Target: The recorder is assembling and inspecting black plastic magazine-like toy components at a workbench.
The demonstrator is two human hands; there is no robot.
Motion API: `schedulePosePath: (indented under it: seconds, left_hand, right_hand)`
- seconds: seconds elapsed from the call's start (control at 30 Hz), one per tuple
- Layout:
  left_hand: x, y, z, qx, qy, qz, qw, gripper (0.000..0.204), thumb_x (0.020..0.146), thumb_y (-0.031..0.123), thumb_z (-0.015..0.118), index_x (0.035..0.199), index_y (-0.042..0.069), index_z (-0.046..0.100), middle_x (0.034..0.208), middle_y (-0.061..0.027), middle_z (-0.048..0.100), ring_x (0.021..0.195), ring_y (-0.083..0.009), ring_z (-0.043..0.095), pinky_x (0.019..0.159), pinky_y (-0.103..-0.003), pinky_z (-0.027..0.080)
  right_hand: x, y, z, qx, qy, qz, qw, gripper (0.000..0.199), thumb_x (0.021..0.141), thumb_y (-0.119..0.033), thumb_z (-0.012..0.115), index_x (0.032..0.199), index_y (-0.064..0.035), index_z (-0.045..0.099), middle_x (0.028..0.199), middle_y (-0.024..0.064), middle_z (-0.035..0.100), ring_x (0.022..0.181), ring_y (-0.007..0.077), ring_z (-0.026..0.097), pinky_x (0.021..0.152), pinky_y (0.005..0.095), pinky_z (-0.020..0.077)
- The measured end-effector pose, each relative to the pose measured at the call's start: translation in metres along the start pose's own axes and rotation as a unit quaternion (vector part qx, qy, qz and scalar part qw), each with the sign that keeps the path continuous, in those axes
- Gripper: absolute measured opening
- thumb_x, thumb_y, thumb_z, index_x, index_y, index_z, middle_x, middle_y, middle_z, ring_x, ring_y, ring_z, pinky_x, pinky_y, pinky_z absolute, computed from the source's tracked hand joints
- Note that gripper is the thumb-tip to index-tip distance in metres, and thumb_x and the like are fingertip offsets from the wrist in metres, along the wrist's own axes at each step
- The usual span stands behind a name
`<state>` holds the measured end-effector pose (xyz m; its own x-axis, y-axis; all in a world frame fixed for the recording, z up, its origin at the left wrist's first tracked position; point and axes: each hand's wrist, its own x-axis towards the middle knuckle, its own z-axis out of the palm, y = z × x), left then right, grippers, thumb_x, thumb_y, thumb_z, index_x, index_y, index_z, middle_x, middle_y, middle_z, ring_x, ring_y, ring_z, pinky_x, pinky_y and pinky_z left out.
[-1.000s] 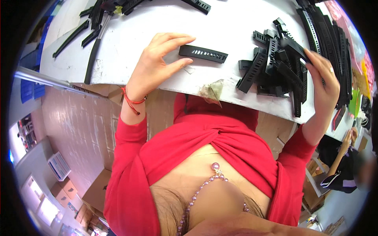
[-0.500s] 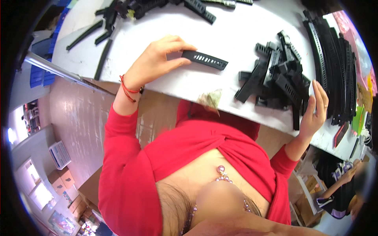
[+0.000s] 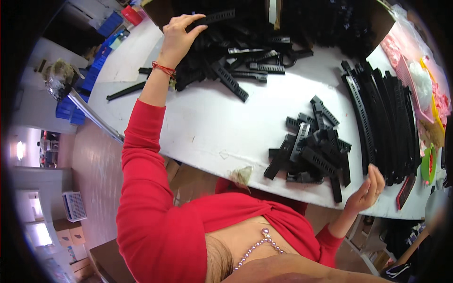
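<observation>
My left hand (image 3: 179, 35) reaches to the far side of the table, thumb and fingers closed on the end of a short black slotted plastic strip (image 3: 220, 17). Below it spreads a loose heap of similar black strips (image 3: 229, 81). Near the front edge, at the right, my right hand (image 3: 365, 192) has loosely bent fingers with the thumb apart, and nothing shows in it. It is beside a smaller pile of short black slotted pieces (image 3: 318, 160). Long black slotted strips (image 3: 387, 127) lie side by side just beyond that hand.
Cardboard boxes (image 3: 384, 26) with dark contents stand at the far edge of the white table (image 3: 203, 127). A pink basket (image 3: 409, 87) and a green bowl (image 3: 428, 164) are at the right. A crumpled scrap (image 3: 241, 176) lies at the front edge. Blue bins (image 3: 71, 111) are at the left.
My left hand has carried the short strip from the front of the table to above the far heap. The view has shifted to show more of the far side. My right hand stays beside its pile.
</observation>
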<state>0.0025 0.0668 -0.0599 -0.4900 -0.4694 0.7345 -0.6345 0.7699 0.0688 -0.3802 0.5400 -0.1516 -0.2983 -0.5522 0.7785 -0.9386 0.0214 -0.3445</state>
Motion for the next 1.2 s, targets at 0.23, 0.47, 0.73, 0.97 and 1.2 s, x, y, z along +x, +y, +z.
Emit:
schedulePosePath:
  seconds: [0.23,0.47,0.73,0.97,1.2]
  left_hand:
    - [0.040,-0.055,0.004,-0.324,-0.247,-0.233,0.883,0.063,0.093,0.024,0.078,0.149,0.009,0.054,0.138,-0.0081,0.063,0.122,-0.0153,0.060,0.105,-0.028,0.045]
    - [0.096,-0.157,0.051,-0.182,-0.310,-0.317,0.878,0.058,0.092,0.026,0.075,0.145,0.011,0.057,0.122,-0.0086,0.071,0.115,-0.0153,0.064,0.095,-0.029,0.051]
    - [0.087,-0.193,0.142,0.218,-0.306,-0.188,0.907,0.118,0.068,0.054,0.086,0.162,0.020,0.024,0.150,-0.0346,0.044,0.132,-0.0523,0.052,0.112,-0.053,0.045]
    - [0.082,-0.232,0.152,0.120,-0.193,-0.222,0.948,0.115,0.072,0.062,0.080,0.162,0.019,0.022,0.144,-0.0457,0.039,0.130,-0.0579,0.050,0.107,-0.057,0.048]
    - [0.087,-0.230,0.160,0.185,-0.196,-0.242,0.932,0.097,0.079,0.057,0.075,0.159,0.026,0.030,0.145,-0.0437,0.041,0.123,-0.0570,0.056,0.103,-0.056,0.051]
  right_hand:
    - [-0.049,-0.005,-0.020,-0.053,0.017,0.090,0.994,0.039,0.110,-0.018,0.041,0.125,0.0073,0.067,0.118,0.0202,0.067,0.109,0.0328,0.061,0.100,0.0417,0.0450]
    - [-0.058,-0.016,-0.021,-0.124,0.000,0.090,0.988,0.043,0.111,-0.024,0.038,0.126,0.0076,0.065,0.116,0.0191,0.064,0.107,0.0345,0.061,0.096,0.0443,0.0469]
    - [-0.055,-0.022,-0.024,-0.151,-0.056,0.130,0.978,0.045,0.112,-0.026,0.038,0.129,0.0062,0.063,0.116,0.0189,0.062,0.106,0.0313,0.058,0.097,0.0418,0.0437]
    - [-0.053,-0.013,-0.020,-0.138,-0.066,0.151,0.977,0.044,0.112,-0.028,0.041,0.129,0.0056,0.064,0.117,0.0177,0.064,0.105,0.0297,0.060,0.097,0.0394,0.0447]
    - [-0.049,-0.012,-0.021,-0.147,-0.088,0.133,0.976,0.041,0.110,-0.028,0.048,0.130,0.0039,0.065,0.117,0.0167,0.064,0.104,0.0292,0.060,0.096,0.0380,0.0453]
